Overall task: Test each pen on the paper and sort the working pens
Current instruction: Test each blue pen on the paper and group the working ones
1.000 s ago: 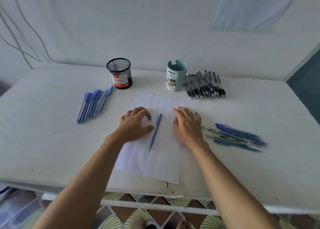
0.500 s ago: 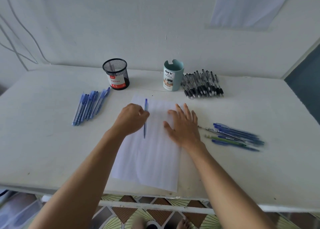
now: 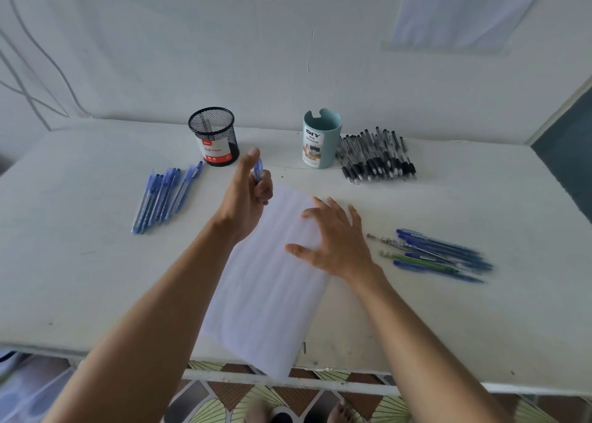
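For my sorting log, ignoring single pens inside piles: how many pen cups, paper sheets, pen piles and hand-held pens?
Pen cups: 2, black mesh cup, teal cup
Paper sheet: 1
Pen piles: 3, left blue pile, black pile, right mixed pile
Pen in left hand: 1
Total: 7

We see a white table (image 3: 80, 278) and faintly striped white paper (image 3: 266, 294), a black mesh cup (image 3: 213, 134) labelled red and white, and a teal cup (image 3: 330, 134). The raised pen (image 3: 258, 169), left pens (image 3: 160, 198) and right pens (image 3: 442, 249) are blue, with one green pen (image 3: 416, 259); the far pens (image 3: 374, 157) are black and clear.
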Motion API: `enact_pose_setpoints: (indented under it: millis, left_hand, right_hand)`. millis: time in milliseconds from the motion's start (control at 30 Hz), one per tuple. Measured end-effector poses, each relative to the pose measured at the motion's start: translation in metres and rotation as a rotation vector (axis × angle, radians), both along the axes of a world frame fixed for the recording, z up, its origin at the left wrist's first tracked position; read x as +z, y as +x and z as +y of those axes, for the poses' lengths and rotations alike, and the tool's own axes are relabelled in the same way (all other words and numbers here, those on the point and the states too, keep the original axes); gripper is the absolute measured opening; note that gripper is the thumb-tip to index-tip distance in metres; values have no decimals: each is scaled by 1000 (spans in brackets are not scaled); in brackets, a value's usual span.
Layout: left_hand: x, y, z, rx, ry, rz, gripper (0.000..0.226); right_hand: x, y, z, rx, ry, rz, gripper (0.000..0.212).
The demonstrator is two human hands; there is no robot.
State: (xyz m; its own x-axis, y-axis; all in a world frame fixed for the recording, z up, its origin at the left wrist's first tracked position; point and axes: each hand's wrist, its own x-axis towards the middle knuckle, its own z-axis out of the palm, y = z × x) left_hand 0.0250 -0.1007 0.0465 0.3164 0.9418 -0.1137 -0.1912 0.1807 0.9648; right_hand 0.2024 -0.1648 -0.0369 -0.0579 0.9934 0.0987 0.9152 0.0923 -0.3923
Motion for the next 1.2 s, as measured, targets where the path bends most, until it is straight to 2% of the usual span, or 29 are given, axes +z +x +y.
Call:
enact_pose_setpoints:
  millis: [67,167,200,300,367,433,533,633,800,900,1033,1200]
  left_hand:
    - [-2,0,4,45,16,-85,45]
    - [-8,-6,15,109,-26,-155,52]
    - [-13,-7,21,169,9,-110,49]
    - [-41,-11,37,398,285,283,32]
    - [-54,-11,42,450,354,357,43]
    - [-59,-12,50,450,350,322,53]
    - [-58,-10,64,419,276,273,45]
    - [-58,-6,74,405,274,381,22]
    - [-50,4,90,380,278,400,26]
    - [-51,8,100,454,258,440,30]
    - [-59,8,103,489,357,625,14]
    - [-66,7,105,483,419,636,15]
  right_hand:
    - [3,0,0,26,-32,-42,78]
    - [5,-1,1,73,-90,-139,82]
    - [5,0,2,79,-100,-147,84]
    - [5,2,4,76,-121,-107,89]
    - [6,3,4,83,-129,-87,89]
    - [7,2,4,93,-130,-96,84]
    - [7,1,3,97,-125,-122,79]
    - [7,-1,2,86,-114,-147,76]
    - [10,-3,3,87,-147,-164,72]
    - [11,-3,4,88,-164,-175,75]
    - [9,-6,7,84,-137,-184,74]
    - [6,-9,14,71,-92,-147,70]
